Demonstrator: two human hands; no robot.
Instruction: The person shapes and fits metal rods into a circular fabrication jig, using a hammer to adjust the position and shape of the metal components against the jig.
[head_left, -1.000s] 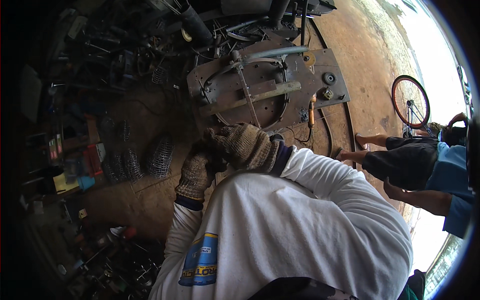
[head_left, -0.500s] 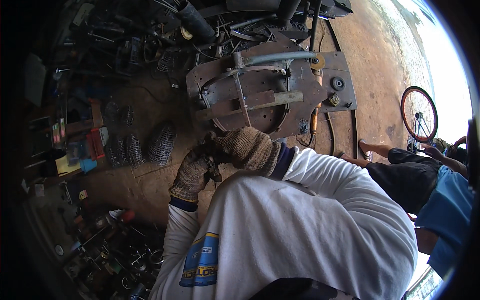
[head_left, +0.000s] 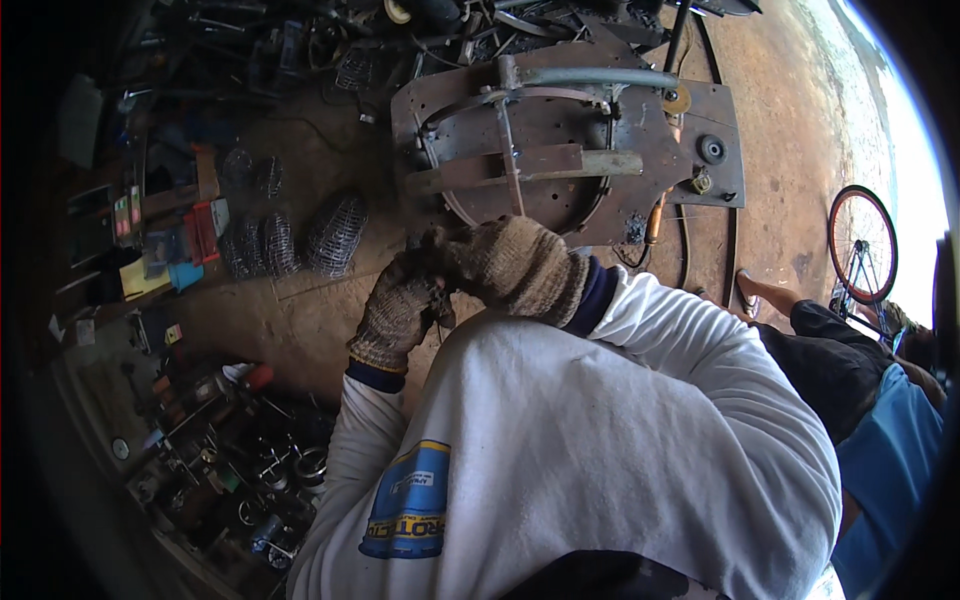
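Observation:
Both my hands wear striped brown knitted work gloves with dark cuffs. My left hand (head_left: 393, 312) is closed, its fingers curled in close against the right one. My right hand (head_left: 512, 268) reaches across from the right, its closed fingers meeting the left hand's. Something small and dark shows between them, but the gloves hide what it is. Just beyond the hands lies a rusty metal work plate (head_left: 640, 130). On it rests a welded metal frame (head_left: 508, 150) with a curved rod, crossbars and a grey-green pipe (head_left: 600, 76).
An angle grinder (head_left: 656, 215) leans at the plate's right side, near a small black wheel (head_left: 712, 149). Wire-mesh coils (head_left: 338, 235) lie on the floor to the left. Parts and tools (head_left: 270, 470) crowd the lower left. A person (head_left: 880, 430) and a bicycle wheel (head_left: 863, 243) are at right.
The view has shifted, so the work plate and frame now sit higher and further right. My hands stay pressed together in much the same pose.

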